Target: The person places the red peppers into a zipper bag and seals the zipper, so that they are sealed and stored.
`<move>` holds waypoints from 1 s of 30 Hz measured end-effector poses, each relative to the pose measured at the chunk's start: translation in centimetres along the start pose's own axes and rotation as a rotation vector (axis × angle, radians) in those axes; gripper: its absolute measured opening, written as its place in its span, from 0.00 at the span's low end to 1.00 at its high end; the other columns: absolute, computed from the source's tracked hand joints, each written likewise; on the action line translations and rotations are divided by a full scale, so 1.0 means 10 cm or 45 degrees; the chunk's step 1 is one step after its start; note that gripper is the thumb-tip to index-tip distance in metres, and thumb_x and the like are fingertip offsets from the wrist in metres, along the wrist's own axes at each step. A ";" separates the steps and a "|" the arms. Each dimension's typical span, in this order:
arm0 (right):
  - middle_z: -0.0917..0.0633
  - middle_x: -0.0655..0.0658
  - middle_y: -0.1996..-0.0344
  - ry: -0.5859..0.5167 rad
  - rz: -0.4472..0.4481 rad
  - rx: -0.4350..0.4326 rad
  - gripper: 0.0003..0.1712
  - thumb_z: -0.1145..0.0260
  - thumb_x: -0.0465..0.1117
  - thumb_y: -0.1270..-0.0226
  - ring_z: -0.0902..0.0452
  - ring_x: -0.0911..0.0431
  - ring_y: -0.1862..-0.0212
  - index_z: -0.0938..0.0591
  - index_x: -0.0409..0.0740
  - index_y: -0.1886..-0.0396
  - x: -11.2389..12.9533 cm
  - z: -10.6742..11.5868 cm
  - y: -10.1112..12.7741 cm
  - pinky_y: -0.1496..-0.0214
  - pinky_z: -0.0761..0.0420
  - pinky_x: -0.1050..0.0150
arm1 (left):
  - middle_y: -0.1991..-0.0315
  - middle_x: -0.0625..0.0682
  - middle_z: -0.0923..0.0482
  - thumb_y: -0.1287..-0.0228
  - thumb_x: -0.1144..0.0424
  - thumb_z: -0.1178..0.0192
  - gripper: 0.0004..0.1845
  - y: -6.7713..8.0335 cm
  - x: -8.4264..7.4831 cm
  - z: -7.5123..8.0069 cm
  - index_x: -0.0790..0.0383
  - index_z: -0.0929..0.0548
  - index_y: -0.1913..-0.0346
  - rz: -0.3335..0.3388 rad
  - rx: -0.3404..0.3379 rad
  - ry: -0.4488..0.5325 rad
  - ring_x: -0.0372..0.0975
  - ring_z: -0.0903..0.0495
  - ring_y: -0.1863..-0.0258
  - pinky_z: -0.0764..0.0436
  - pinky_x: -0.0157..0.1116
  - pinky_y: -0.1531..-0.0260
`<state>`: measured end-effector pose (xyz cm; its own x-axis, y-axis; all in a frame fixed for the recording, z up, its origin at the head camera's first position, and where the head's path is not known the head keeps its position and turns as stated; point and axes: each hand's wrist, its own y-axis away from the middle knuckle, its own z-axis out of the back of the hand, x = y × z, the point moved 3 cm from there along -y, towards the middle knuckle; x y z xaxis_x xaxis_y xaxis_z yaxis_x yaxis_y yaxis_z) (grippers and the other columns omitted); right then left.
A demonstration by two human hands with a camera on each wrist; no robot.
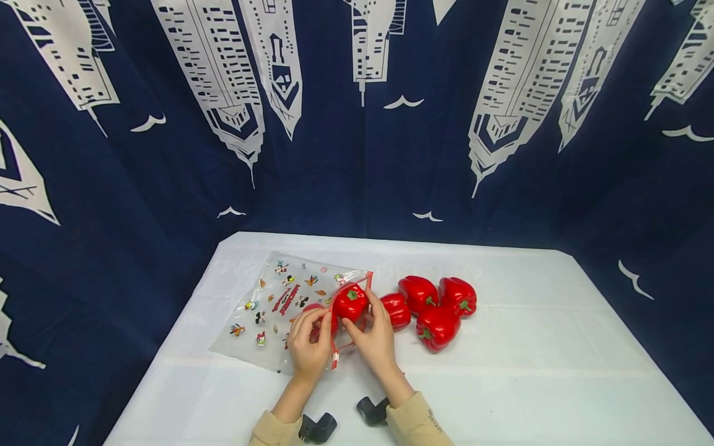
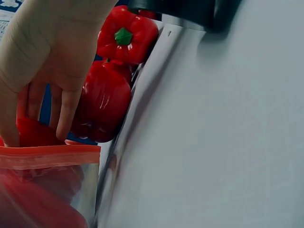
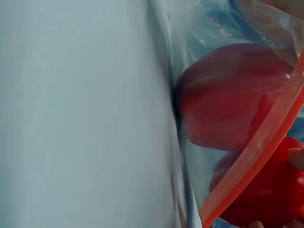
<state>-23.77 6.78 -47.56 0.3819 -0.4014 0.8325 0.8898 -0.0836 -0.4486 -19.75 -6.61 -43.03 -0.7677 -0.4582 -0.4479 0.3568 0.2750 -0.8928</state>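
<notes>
A clear zip bag (image 1: 245, 337) printed with small cartoon figures lies on the table, its red-edged mouth facing right. My left hand (image 1: 308, 347) pinches the bag's rim at the opening. My right hand (image 1: 376, 341) holds a red bell pepper (image 1: 351, 301) with a green stem between thumb and fingers, right at the mouth. Inside the bag, another red bell pepper (image 3: 232, 97) shows through the plastic in the right wrist view. In the left wrist view the red zip strip (image 2: 52, 152) crosses in front of the held pepper, hiding its lower part.
Several more red bell peppers (image 1: 437, 328) sit grouped to the right of the hands, one of them close to my right fingers. Dark camera mounts (image 1: 318, 428) stick out near both wrists. Behind the white table (image 1: 530, 371) hangs a navy cloth (image 1: 362, 186) with white building prints.
</notes>
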 end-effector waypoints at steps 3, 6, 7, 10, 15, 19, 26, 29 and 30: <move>0.30 0.39 0.38 -0.033 -0.030 0.018 0.43 0.27 0.37 0.48 0.30 0.45 0.43 0.36 0.39 0.33 -0.01 -0.02 0.00 0.48 0.24 0.53 | 0.72 0.61 0.20 0.62 0.88 0.36 0.14 0.04 0.06 0.00 0.74 0.19 0.69 0.003 0.001 0.002 0.44 0.27 0.77 0.28 0.31 0.75; 0.31 0.39 0.39 -0.081 -0.060 0.016 0.43 0.27 0.36 0.49 0.31 0.44 0.41 0.37 0.38 0.34 -0.02 -0.04 -0.02 0.46 0.26 0.52 | 0.72 0.61 0.20 0.62 0.88 0.36 0.13 0.04 0.07 0.00 0.75 0.19 0.69 0.004 0.004 0.004 0.44 0.27 0.77 0.28 0.32 0.75; 0.31 0.38 0.40 -0.096 -0.067 0.011 0.43 0.27 0.36 0.49 0.31 0.44 0.41 0.37 0.37 0.35 -0.02 -0.04 -0.02 0.45 0.26 0.52 | 0.72 0.62 0.20 0.62 0.88 0.36 0.13 0.04 0.06 0.00 0.75 0.19 0.69 0.004 0.003 0.005 0.45 0.27 0.77 0.28 0.32 0.75; 0.30 0.37 0.41 -0.126 -0.082 -0.008 0.41 0.27 0.35 0.49 0.30 0.43 0.41 0.36 0.36 0.36 -0.03 -0.05 -0.02 0.45 0.26 0.51 | 0.73 0.63 0.21 0.63 0.89 0.37 0.13 0.01 0.03 0.01 0.77 0.20 0.70 -0.002 -0.003 0.008 0.46 0.27 0.78 0.28 0.33 0.75; 0.27 0.39 0.42 -0.116 -0.083 -0.026 0.40 0.26 0.36 0.49 0.30 0.45 0.42 0.34 0.37 0.37 -0.04 -0.07 -0.03 0.46 0.26 0.52 | 0.73 0.64 0.21 0.63 0.89 0.37 0.13 0.00 0.02 0.01 0.77 0.20 0.70 -0.003 0.005 0.007 0.47 0.27 0.77 0.27 0.33 0.74; 0.26 0.41 0.43 -0.082 -0.087 -0.024 0.39 0.26 0.38 0.49 0.28 0.45 0.43 0.32 0.40 0.37 -0.06 -0.09 -0.03 0.47 0.24 0.53 | 0.72 0.63 0.21 0.62 0.88 0.37 0.13 0.00 0.03 0.02 0.76 0.20 0.69 0.000 0.012 0.010 0.46 0.27 0.76 0.27 0.31 0.74; 0.25 0.39 0.45 -0.016 -0.044 -0.030 0.39 0.26 0.41 0.48 0.27 0.43 0.48 0.31 0.41 0.36 -0.05 -0.12 -0.04 0.51 0.22 0.51 | 0.72 0.63 0.21 0.61 0.88 0.37 0.13 0.03 0.07 0.01 0.76 0.20 0.69 -0.006 0.004 0.030 0.44 0.27 0.77 0.26 0.28 0.75; 0.25 0.40 0.44 -0.012 -0.006 -0.018 0.38 0.27 0.41 0.47 0.28 0.43 0.48 0.32 0.41 0.36 -0.06 -0.13 -0.04 0.52 0.22 0.51 | 0.72 0.63 0.21 0.62 0.88 0.37 0.13 0.03 0.07 0.01 0.76 0.20 0.69 -0.006 0.004 0.030 0.44 0.26 0.76 0.26 0.28 0.74; 0.25 0.40 0.44 -0.022 0.005 -0.010 0.38 0.27 0.40 0.47 0.28 0.43 0.47 0.32 0.41 0.36 -0.06 -0.13 -0.05 0.52 0.22 0.51 | 0.72 0.63 0.21 0.63 0.88 0.37 0.14 0.02 0.06 0.01 0.76 0.20 0.69 -0.004 0.004 0.026 0.45 0.26 0.76 0.25 0.29 0.74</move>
<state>-24.75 5.85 -48.29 0.3897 -0.3858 0.8362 0.8863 -0.0894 -0.4543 -20.08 -6.97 -43.52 -0.7796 -0.4416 -0.4441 0.3562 0.2708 -0.8943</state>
